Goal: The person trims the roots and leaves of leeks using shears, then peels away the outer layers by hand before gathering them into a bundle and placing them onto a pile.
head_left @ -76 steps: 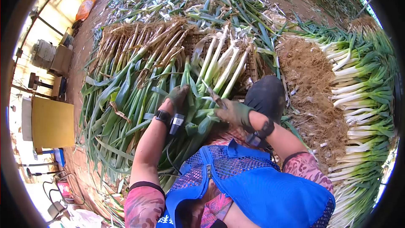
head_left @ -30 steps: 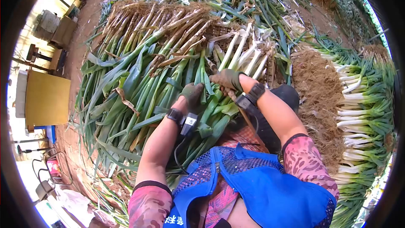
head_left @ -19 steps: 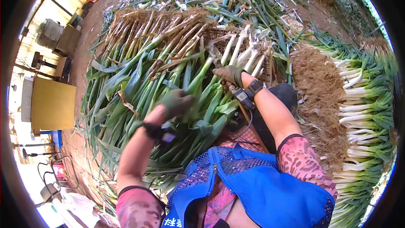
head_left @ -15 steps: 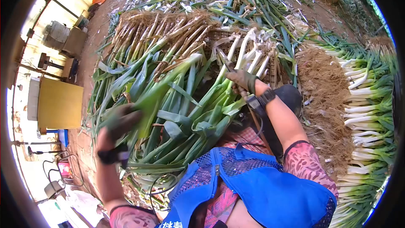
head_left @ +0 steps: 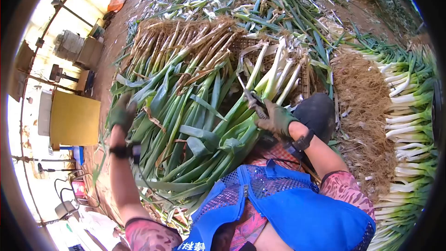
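Note:
My right hand (head_left: 275, 119), in a dark green glove, is closed around an air blow gun (head_left: 253, 102) with a thin metal nozzle. It points up at white-stemmed leeks (head_left: 274, 72) lying beside the hand. My left hand (head_left: 122, 114), also gloved, is at the left edge of the leek pile, fingers apart and holding nothing. Blurred green leaf (head_left: 97, 169) hangs in the air below it. Between my hands lies a heap of leeks (head_left: 186, 111) with brownish stems and roots at the far end.
Finished-looking leeks (head_left: 409, 125) with white stems lie in a row on the right, with their brown roots (head_left: 362, 107) towards me. Loose leaf scraps (head_left: 223, 0) cover the ground ahead. A yellow board (head_left: 75, 118) and cartons (head_left: 88, 53) stand left. A plastic crate (head_left: 304, 81) shows behind the leeks.
My left hand has swung up and left, and the leek piece it held has left it. My right hand has moved slightly down with the air blow gun.

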The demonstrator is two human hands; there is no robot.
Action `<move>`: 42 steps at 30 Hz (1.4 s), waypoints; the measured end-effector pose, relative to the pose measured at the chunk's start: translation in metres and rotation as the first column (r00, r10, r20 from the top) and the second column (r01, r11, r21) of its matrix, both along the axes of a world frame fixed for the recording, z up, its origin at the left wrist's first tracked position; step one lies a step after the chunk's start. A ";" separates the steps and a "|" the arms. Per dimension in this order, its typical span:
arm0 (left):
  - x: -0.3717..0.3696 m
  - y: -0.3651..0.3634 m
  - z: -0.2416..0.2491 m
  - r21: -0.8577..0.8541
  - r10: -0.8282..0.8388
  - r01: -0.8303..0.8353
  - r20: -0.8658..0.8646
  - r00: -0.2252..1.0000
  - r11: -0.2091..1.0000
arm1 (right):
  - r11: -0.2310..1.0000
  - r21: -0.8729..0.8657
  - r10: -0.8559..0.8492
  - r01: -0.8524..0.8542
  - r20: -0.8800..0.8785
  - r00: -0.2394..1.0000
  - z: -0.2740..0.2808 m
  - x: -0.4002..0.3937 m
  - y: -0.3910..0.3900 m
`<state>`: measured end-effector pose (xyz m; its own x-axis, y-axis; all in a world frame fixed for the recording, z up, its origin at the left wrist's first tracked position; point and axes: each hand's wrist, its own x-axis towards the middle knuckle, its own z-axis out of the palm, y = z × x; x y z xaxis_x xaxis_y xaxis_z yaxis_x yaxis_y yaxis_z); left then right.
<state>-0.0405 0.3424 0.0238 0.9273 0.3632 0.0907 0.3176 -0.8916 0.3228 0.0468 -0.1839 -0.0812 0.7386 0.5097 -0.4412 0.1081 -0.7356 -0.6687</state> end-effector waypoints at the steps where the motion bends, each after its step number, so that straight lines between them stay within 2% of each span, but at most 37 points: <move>1: 0.037 0.002 -0.024 -0.003 -0.023 0.023 -0.038 0.999 1.000 | 1.000 0.009 -0.002 0.002 0.024 1.000 -0.007 -0.005 -0.007; 2: 0.071 0.000 -0.038 -0.006 -0.049 0.049 -0.075 0.996 0.999 | 1.000 0.017 -0.006 0.006 0.049 0.999 -0.011 -0.011 -0.011; 3: 0.102 -0.011 -0.041 0.078 0.030 -0.013 -0.221 0.975 0.997 | 0.998 0.022 -0.065 0.065 0.041 0.997 -0.004 -0.018 -0.014; 4: 0.126 -0.019 -0.046 0.170 0.120 -0.062 -0.353 0.928 0.983 | 0.984 0.145 -0.130 0.104 0.181 0.975 -0.009 -0.027 -0.017; 6: 0.156 -0.020 -0.070 0.262 0.192 -0.084 -0.424 0.885 0.961 | 0.961 0.200 -0.208 0.189 0.078 0.975 -0.003 -0.036 -0.025; 7: 0.170 -0.002 -0.091 0.168 0.137 -0.053 -0.542 0.829 0.984 | 0.924 0.312 -0.251 0.224 0.051 0.967 0.006 -0.041 -0.024; 8: 0.177 0.018 -0.135 0.293 0.133 0.026 -0.508 0.851 0.956 | 0.936 0.260 -0.277 0.237 0.130 0.952 -0.001 -0.044 -0.026; 10: 0.177 0.006 -0.128 0.271 0.220 -0.091 -0.496 0.840 0.958 | 0.951 0.146 -0.305 0.274 0.279 0.911 -0.027 -0.048 -0.032; 11: 0.170 -0.009 -0.104 0.092 0.174 -0.148 -0.524 0.834 0.985 | 0.933 0.176 -0.355 0.314 0.299 0.886 -0.036 -0.051 -0.029; 12: 0.177 0.010 -0.114 -0.043 0.113 -0.158 -0.518 0.848 0.987 | 0.941 0.118 -0.338 0.317 0.278 0.899 -0.041 -0.051 -0.027; 14: 0.166 -0.020 -0.070 0.135 0.080 -0.004 -0.562 0.824 0.991 | 0.950 0.016 -0.307 0.312 0.233 0.923 -0.044 -0.043 -0.023; 17: 0.152 -0.035 -0.044 -0.088 -0.024 -0.040 -0.631 0.776 0.995 | 0.966 -0.135 -0.183 0.219 0.241 0.953 -0.036 -0.035 -0.020; 18: 0.151 -0.030 -0.042 -0.046 -0.042 0.017 -0.629 0.777 0.999 | 0.968 -0.168 -0.146 0.188 0.235 0.961 -0.032 -0.033 -0.021; 19: 0.147 -0.036 -0.030 -0.075 -0.075 0.036 -0.628 0.774 0.997 | 0.962 -0.152 -0.182 0.227 0.263 0.948 -0.019 -0.038 -0.021; 22: 0.125 -0.071 0.024 -0.147 -0.172 0.102 -0.626 0.760 0.984 | 0.962 -0.010 -0.239 0.272 0.445 0.863 -0.046 -0.044 -0.027; 24: 0.108 -0.115 0.056 -0.205 -0.235 0.134 -0.621 0.748 0.969 | 0.960 0.028 -0.271 0.278 0.340 0.900 -0.040 -0.040 -0.027; 26: 0.094 -0.173 0.078 -0.112 -0.228 0.211 -0.698 0.679 0.971 | 0.956 0.092 -0.292 0.278 0.228 0.929 -0.028 -0.037 -0.026; 28: 0.081 -0.190 0.058 -0.212 -0.453 0.421 -0.626 0.634 0.882 | 0.946 0.101 -0.321 0.307 0.198 0.926 -0.031 -0.036 -0.026; 30: 0.086 -0.173 0.006 -0.051 -0.565 0.603 -0.420 0.710 0.796 | 0.941 0.066 -0.338 0.332 0.136 0.931 -0.027 -0.036 -0.027; 31: 0.091 -0.177 0.000 -0.134 -0.541 0.538 -0.409 0.735 0.832 | 0.941 0.075 -0.337 0.330 0.109 0.935 -0.026 -0.035 -0.030; 32: 0.103 -0.161 -0.032 -0.168 -0.564 0.546 -0.391 0.727 0.821 | 0.939 0.087 -0.340 0.333 0.081 0.937 -0.025 -0.033 -0.032; 33: 0.098 -0.181 -0.021 -0.372 -0.484 0.326 -0.509 0.712 0.869 | 0.938 0.097 -0.339 0.333 0.051 0.940 -0.026 -0.035 -0.033; 34: 0.093 -0.202 -0.009 -0.520 -0.423 0.057 -0.620 0.661 0.852 | 0.921 0.167 -0.359 0.352 0.012 0.933 -0.030 -0.035 -0.035; 35: 0.100 -0.186 -0.057 -0.573 -0.551 0.172 -0.596 0.584 0.801 | 0.898 0.232 -0.378 0.374 -0.026 0.925 -0.037 -0.035 -0.038; 36: 0.103 -0.203 -0.050 -0.432 -0.472 0.202 -0.731 0.492 0.879 | 0.868 0.292 -0.399 0.401 -0.068 0.914 -0.042 -0.037 -0.040; 37: 0.101 -0.212 -0.050 -0.490 -0.490 0.141 -0.721 0.490 0.861 | 0.803 0.341 -0.405 0.490 -0.291 0.867 -0.038 -0.043 -0.040; 38: 0.098 -0.221 -0.051 -0.546 -0.508 0.074 -0.711 0.486 0.835 | 0.806 0.397 -0.335 0.439 -0.307 0.891 -0.033 -0.052 -0.042; 40: 0.095 -0.257 -0.029 -0.508 -0.477 0.097 -0.702 0.529 0.856 | 0.793 0.506 -0.186 0.339 -0.329 0.926 0.003 -0.073 -0.043; 41: 0.094 -0.259 -0.042 -0.554 -0.562 0.217 -0.587 0.583 0.804 | 0.827 0.499 -0.123 0.259 -0.289 0.949 0.021 -0.081 -0.040; 42: 0.096 -0.271 -0.043 -0.508 -0.424 0.067 -0.631 0.649 0.859 | 0.835 0.499 -0.105 0.231 -0.268 0.958 0.037 -0.084 -0.039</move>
